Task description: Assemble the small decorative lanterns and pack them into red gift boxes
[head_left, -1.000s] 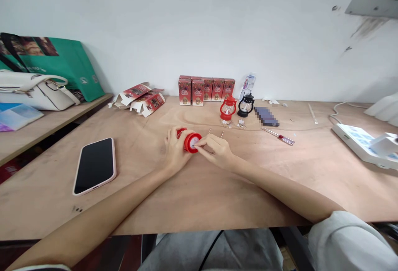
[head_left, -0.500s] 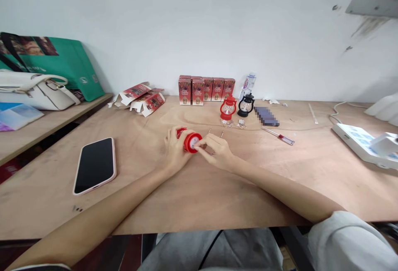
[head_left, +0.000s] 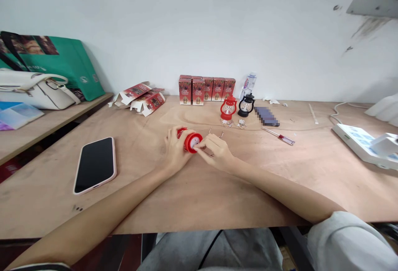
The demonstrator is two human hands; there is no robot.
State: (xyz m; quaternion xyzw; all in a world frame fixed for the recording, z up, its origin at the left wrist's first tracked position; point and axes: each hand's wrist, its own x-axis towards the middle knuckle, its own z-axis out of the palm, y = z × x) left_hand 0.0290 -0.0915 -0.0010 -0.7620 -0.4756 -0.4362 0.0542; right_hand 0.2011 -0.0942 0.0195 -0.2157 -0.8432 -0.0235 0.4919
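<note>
My left hand (head_left: 175, 148) is wrapped round a small red lantern (head_left: 188, 141), which lies tilted so its round base with a white disc faces right. At that base, my right hand (head_left: 217, 151) has thumb and forefinger pinched together against the white disc. Whatever sits between those fingertips is too small to make out. Just behind the right hand lie thin metal wire pieces (head_left: 221, 134). Farther back, a second red lantern (head_left: 228, 108) and a black lantern (head_left: 246, 105) stand upright, with small metal bits (head_left: 241, 124) in front of them.
A screwdriver (head_left: 281, 137) lies right of my hands, near a blurred dark phone-like slab (head_left: 266, 116). Red boxes (head_left: 198, 91) line the wall, and flattened cartons (head_left: 146, 100) lie left of them. A phone (head_left: 95, 165) rests at left, a power strip (head_left: 367, 144) at right.
Both hands stay almost in place on the red lantern. The right fingertips show only a very slight shift at its base.
</note>
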